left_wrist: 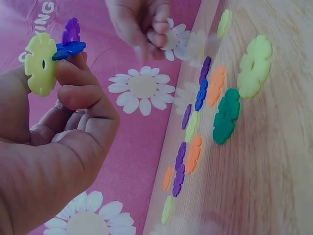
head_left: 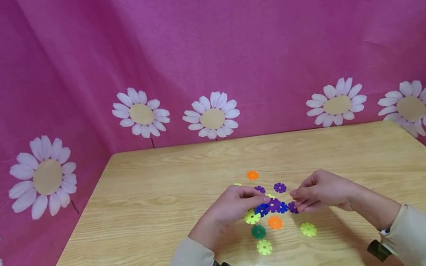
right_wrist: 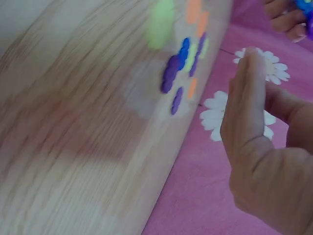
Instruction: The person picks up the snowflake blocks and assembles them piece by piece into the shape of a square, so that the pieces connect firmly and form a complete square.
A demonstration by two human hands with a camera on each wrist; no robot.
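Observation:
My left hand (head_left: 236,202) pinches a small joined group of notched flower-shaped plastic discs between thumb and fingertips. In the left wrist view the group shows a yellow disc (left_wrist: 41,64), a blue disc (left_wrist: 70,50) set at an angle and a purple disc (left_wrist: 71,31). Opposite it, my right hand (head_left: 326,191) hovers over the table, fingers loosely bent and nothing visible in them. A loose purple disc (right_wrist: 170,73) and a blue disc (right_wrist: 184,54) lie on the table beyond that hand; from the head view its fingertips overlap the purple one.
Loose discs lie scattered on the wooden table (head_left: 156,200): a green disc (head_left: 258,232), orange discs such as the far one (head_left: 252,175), and several yellow and purple ones. A pink curtain (head_left: 221,31) with printed daisies hangs behind the table.

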